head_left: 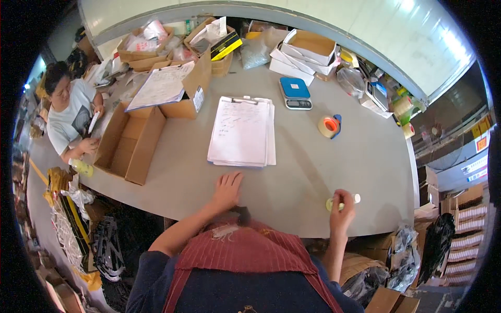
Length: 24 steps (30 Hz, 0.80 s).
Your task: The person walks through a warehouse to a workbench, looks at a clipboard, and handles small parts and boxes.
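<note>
Holding step, it seems: right hand (pixel 342 204) is clamping fingers round a probable white-capped, yellow-green bottle (pixel 329 204), table (pixel 381 161) near right | left hand (pixel 227 190) is resting flat, fingers extended, near the clipboard (pixel 237 133) | any lift is calling for steady grip

Apron (pixel 245 255): dark red, crossed by thin pale stripes
Wearer's shirt (pixel 224 295): dark navy
Tabletop (pixel 378 161): plain grey
Small item (pixel 329 204) at the right hand (pixel 342 208): yellow-green on its left, white on its right
Clipboard papers (pixel 240 143): white with dark handwritten marks, a bluish edge beneath
Scale (pixel 294 87): blue platform, pale body
Tape roll (pixel 323 124): orange within, paler outside
Tape dispenser (pixel 338 125): blue
Open carton (pixel 138 156): plain brown
Printed box (pixel 226 48): black and bright yellow
Stacked boxes (pixel 287 64): white outside, brown inside
Co-worker's shirt (pixel 68 104): whitish, with a dark print on the front
Wall panel (pixel 365 21): pale greenish white
</note>
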Each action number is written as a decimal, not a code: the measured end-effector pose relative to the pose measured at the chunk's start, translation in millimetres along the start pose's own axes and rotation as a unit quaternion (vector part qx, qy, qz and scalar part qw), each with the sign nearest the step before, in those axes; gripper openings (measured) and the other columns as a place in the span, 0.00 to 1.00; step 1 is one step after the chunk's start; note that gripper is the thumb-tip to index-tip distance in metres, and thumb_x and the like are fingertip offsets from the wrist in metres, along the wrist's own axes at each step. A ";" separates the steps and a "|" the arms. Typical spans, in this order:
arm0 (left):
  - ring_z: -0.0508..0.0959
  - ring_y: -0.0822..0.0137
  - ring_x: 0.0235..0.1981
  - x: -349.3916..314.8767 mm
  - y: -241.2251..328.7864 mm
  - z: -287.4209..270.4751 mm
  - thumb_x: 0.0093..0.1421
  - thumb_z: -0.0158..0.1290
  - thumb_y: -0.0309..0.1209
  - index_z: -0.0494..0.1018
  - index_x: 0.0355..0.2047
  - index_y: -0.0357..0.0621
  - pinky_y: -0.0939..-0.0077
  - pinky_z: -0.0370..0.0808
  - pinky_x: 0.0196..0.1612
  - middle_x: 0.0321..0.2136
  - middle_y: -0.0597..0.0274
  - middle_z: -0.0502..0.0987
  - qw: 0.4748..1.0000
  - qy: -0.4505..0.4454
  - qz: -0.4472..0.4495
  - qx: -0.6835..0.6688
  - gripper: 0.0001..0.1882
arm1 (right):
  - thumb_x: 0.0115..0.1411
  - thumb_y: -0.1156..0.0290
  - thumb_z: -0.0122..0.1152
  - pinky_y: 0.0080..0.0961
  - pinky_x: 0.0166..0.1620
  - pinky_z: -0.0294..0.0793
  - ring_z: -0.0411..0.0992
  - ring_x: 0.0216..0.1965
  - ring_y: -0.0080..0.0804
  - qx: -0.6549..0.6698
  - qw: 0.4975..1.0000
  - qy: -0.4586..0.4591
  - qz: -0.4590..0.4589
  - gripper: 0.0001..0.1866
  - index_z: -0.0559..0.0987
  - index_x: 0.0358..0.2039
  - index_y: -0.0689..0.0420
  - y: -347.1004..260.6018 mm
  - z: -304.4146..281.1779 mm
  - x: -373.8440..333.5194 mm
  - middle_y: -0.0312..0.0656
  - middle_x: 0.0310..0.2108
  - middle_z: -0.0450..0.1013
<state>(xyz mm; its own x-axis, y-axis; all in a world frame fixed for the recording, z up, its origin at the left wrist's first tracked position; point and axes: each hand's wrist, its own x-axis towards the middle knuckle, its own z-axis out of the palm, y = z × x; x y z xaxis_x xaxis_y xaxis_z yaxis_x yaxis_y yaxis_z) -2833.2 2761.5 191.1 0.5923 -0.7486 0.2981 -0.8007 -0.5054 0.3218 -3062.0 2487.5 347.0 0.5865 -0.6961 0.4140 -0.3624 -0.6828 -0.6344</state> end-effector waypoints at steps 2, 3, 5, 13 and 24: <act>0.63 0.52 0.59 14.9 -1.3 1.0 0.60 0.52 0.32 0.63 0.60 0.46 0.49 0.58 0.61 0.59 0.53 0.62 0.999 -0.027 -0.025 -0.031 0.26 | 0.62 0.75 0.59 0.30 0.36 0.75 0.75 0.31 0.39 -0.003 0.999 -0.036 -0.016 0.06 0.78 0.38 0.61 3.4 16.7 -19.1 0.48 0.31 0.76; 0.63 0.52 0.59 23.4 -1.0 -0.2 0.61 0.51 0.32 0.63 0.59 0.47 0.49 0.58 0.62 0.59 0.54 0.63 0.997 -0.038 -0.037 -0.047 0.25 | 0.62 0.75 0.59 0.30 0.34 0.74 0.74 0.30 0.42 -0.006 0.998 -0.053 -0.032 0.05 0.78 0.38 0.60 7.4 25.0 -27.8 0.48 0.30 0.76; 0.63 0.52 0.60 30.2 -0.8 1.6 0.62 0.50 0.33 0.64 0.59 0.48 0.49 0.57 0.62 0.58 0.54 0.63 0.996 -0.048 -0.050 -0.063 0.25 | 0.61 0.76 0.59 0.34 0.33 0.74 0.73 0.29 0.46 -0.038 0.993 -0.098 -0.053 0.05 0.78 0.37 0.60 13.1 40.9 -43.3 0.50 0.29 0.75; 0.66 0.57 0.59 34.5 -8.4 16.8 0.63 0.48 0.37 0.64 0.60 0.41 0.51 0.57 0.63 0.55 0.53 0.68 0.998 0.029 0.048 0.032 0.26 | 0.60 0.70 0.56 0.46 0.37 0.72 0.73 0.35 0.54 -0.055 0.971 -0.222 -0.070 0.08 0.78 0.39 0.57 43.1 73.6 -73.6 0.50 0.34 0.75; 0.66 0.55 0.58 36.5 -8.7 12.9 0.63 0.48 0.37 0.65 0.60 0.41 0.50 0.58 0.62 0.55 0.51 0.68 0.998 0.037 0.049 0.010 0.26 | 0.58 0.75 0.57 0.41 0.43 0.72 0.72 0.39 0.53 -0.040 0.968 -0.211 -0.130 0.06 0.78 0.36 0.58 55.2 98.7 -81.7 0.47 0.36 0.75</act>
<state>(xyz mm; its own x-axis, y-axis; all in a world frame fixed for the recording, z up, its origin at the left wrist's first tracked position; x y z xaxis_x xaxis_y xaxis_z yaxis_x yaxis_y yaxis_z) -2805.8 2733.0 187.6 0.5157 -0.7616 0.3923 -0.8561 -0.4402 0.2708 -3058.5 2528.6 213.8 0.9031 -0.3575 0.2379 -0.2083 -0.8493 -0.4851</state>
